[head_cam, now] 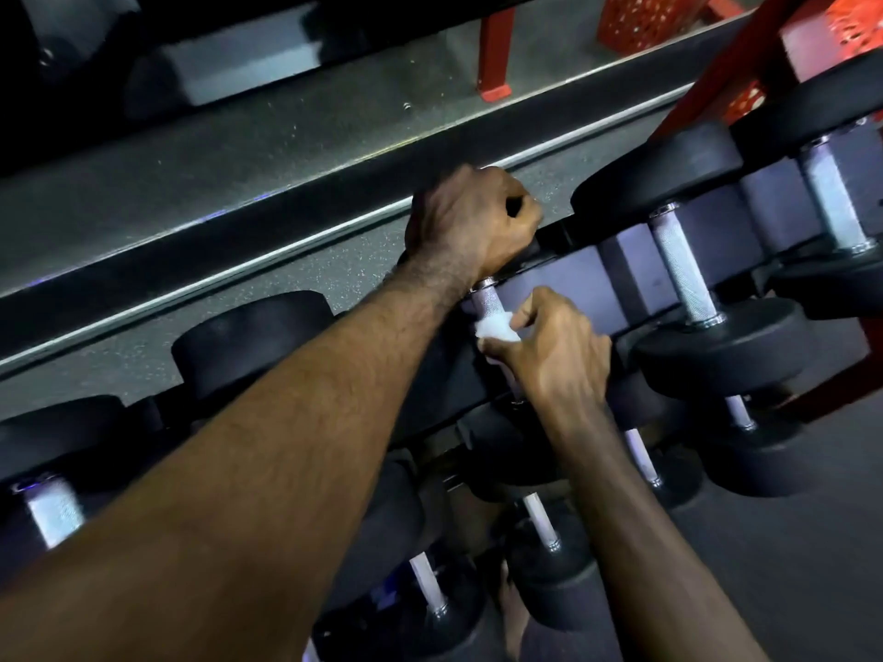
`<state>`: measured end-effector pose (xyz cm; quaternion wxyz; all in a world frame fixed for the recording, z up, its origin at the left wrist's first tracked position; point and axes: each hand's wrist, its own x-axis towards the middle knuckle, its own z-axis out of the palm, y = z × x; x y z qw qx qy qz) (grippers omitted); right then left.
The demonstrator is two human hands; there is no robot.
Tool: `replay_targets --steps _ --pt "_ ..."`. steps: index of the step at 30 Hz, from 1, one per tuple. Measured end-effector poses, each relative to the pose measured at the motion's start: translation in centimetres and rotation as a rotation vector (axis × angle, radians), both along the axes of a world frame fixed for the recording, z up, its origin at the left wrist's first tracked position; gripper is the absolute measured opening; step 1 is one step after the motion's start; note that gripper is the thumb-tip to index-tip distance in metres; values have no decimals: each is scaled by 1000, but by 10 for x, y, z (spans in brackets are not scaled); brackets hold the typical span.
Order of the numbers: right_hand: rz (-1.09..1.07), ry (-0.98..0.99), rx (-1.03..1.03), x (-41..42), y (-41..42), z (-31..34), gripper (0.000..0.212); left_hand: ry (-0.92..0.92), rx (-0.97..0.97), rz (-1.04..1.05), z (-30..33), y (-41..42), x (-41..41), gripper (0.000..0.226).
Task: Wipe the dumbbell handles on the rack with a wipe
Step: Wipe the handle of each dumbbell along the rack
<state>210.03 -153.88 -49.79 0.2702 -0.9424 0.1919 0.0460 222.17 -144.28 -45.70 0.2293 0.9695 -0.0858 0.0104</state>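
A black dumbbell with a knurled silver handle (483, 301) lies on the top row of the rack (583, 274), mid-frame. My right hand (556, 348) curls round that handle and holds a white wipe (494, 329) against it. My left hand (470, 222) sits just beyond, its fingers curled over the far head of the same dumbbell, which the hand mostly hides.
More black dumbbells sit to the right, one with a bare silver handle (681, 269), and to the left (52, 511). A lower row with thin handles (540, 520) shows beneath my arms. A red frame post (494, 50) stands on the grey floor beyond.
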Motion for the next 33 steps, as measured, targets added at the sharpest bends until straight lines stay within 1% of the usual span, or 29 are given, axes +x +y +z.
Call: replay_targets --steps 2,3,7,8,10,13,14,18,19,23,24,27,29,30,31,33 --pt "-4 23 90 19 1 2 53 -13 0 -13 0 0 0 33" --pt "20 67 90 23 -1 5 55 -15 4 -15 0 0 0 33" --pt "172 338 -68 11 -23 5 58 -15 3 -24 3 1 1 32" --pt "201 369 -81 9 -27 3 59 -31 10 -31 2 1 1 32" --pt "241 345 -76 18 -28 3 62 -45 17 -34 1 2 0 33" --pt "242 232 -58 41 -20 8 65 -35 17 -45 2 2 0 34" --pt "245 228 -65 41 -20 9 65 -26 7 -50 3 2 1 34" --pt "336 345 -181 7 -37 2 63 25 -11 -65 4 3 4 32" --pt "341 339 -190 4 -39 1 63 27 -10 -65 3 3 4 32" --pt "314 150 -214 34 -19 8 58 3 -6 -65 -3 3 3 32" --pt "308 138 -226 42 -16 10 58 0 -11 -64 -2 3 3 32" --pt "286 241 -231 32 -23 12 58 0 -10 -79 3 4 4 32" --pt "261 321 -188 10 -33 8 58 1 -8 -65 2 3 3 32" --pt "235 345 -130 4 -35 2 58 3 -7 -57 1 3 2 32" --pt "196 354 -52 6 -35 -2 59 1 -3 -53 1 3 3 31" --pt "71 306 181 22 -28 -5 65 -9 6 -56 0 2 1 31"
